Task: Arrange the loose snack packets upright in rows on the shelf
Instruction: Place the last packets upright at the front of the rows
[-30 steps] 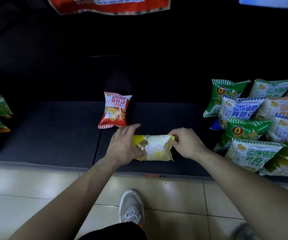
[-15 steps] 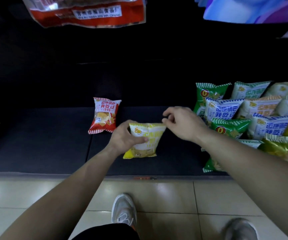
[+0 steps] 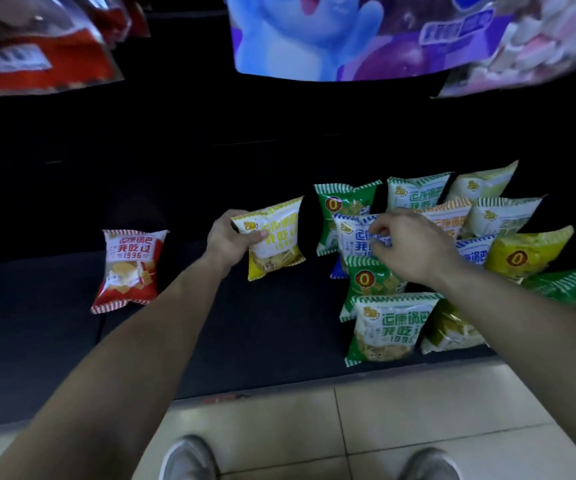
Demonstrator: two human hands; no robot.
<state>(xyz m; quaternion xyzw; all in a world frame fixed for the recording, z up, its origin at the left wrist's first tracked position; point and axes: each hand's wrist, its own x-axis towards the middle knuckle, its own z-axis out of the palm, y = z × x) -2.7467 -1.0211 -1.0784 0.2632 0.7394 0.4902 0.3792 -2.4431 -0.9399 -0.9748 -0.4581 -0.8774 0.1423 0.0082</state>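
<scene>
Shelf (image 3: pixel 54 341), dark and low, holds the snack packets: a red packet (image 3: pixel 129 268) stands alone toward the left, and a cluster of green, white, blue and yellow packets (image 3: pixel 428 258) stands in overlapping rows on the right. The left hand (image 3: pixel 231 239) grips a yellow packet (image 3: pixel 276 237) by its left edge, thumb across the front, holding it upright above the shelf between the red packet and the cluster. The right hand (image 3: pixel 411 244), fingers curled and pinching narrowly, is at a blue-and-white packet (image 3: pixel 352 233) in the cluster; whether it grips it cannot be told.
</scene>
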